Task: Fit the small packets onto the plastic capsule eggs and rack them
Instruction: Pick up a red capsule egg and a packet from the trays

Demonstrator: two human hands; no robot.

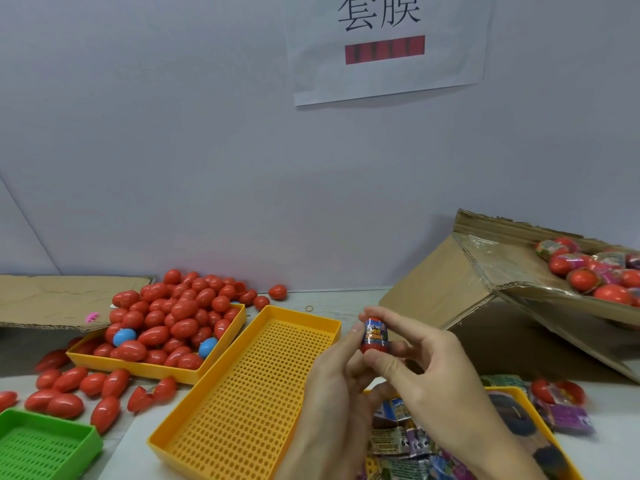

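We pinched the egg (375, 336) upright between both hands — left hand (332, 386) and right hand (420, 370) — above the empty yellow tray (242, 393), its 3 o'clock edge; printed packet (375, 331) wrapped its middle — lettering unreadable.

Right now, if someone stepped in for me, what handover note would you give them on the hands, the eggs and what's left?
Left hand and right hand both pinch one red egg with a printed packet sleeved round its middle, held above the empty perforated yellow tray.
Bare eggs heap in the far yellow tray and spill onto the table.
Loose packets lie under the hands.
Sleeved eggs sit in the cardboard box.
Left: rack this egg, then sleeve the remaining pile.
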